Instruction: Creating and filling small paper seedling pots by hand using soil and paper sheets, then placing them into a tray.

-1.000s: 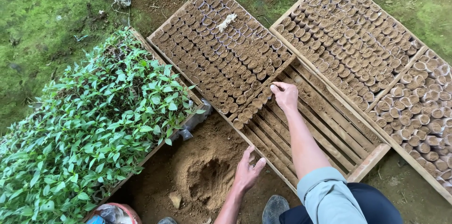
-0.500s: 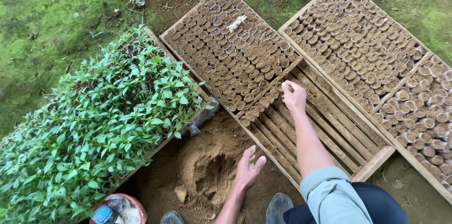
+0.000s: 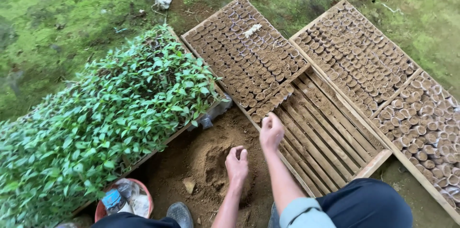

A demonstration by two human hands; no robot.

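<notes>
My left hand [image 3: 237,164] rests palm down on a mound of loose brown soil [image 3: 211,161], fingers curled into it. My right hand [image 3: 271,131] hovers, fingers loosely bent, over the near edge of a slatted wooden tray [image 3: 326,137], just below the last rows of small soil-filled pots [image 3: 244,60]. Whether it holds anything is hidden by the fingers. The tray's near half shows bare slats.
A dense bed of green seedlings [image 3: 105,117] fills the left. A second wooden tray [image 3: 378,74] packed with small pots lies at the right. A red bucket [image 3: 122,201] with plastic scraps sits near my shoe [image 3: 179,214]. Mossy ground surrounds everything.
My right hand has drawn back from the pot rows toward me. My left hand has slid onto the soil mound. The view has shifted, showing more of the trays.
</notes>
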